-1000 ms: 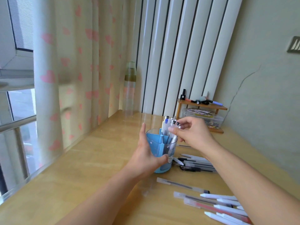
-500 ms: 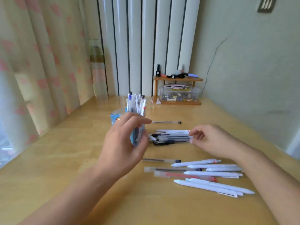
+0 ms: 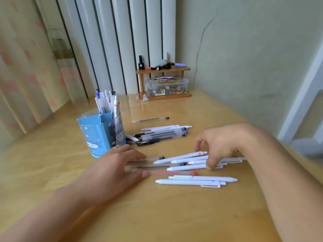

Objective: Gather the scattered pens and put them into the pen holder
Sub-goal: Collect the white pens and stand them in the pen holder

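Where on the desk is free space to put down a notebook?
Bare wood lies near the front edge of the desk, between the two forearms, and left of the pen holder toward the curtain. It is crowded right of the holder, where loose pens lie under both hands.

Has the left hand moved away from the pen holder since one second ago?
Yes. The left hand left the pen holder and now lies nearer, on the table's pens.

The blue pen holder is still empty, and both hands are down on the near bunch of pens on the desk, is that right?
Not quite. The head view shows the blue pen holder already has several pens standing in its back compartment. The rest holds: the left hand and right hand are both down on the near bunch of pens on the desk.
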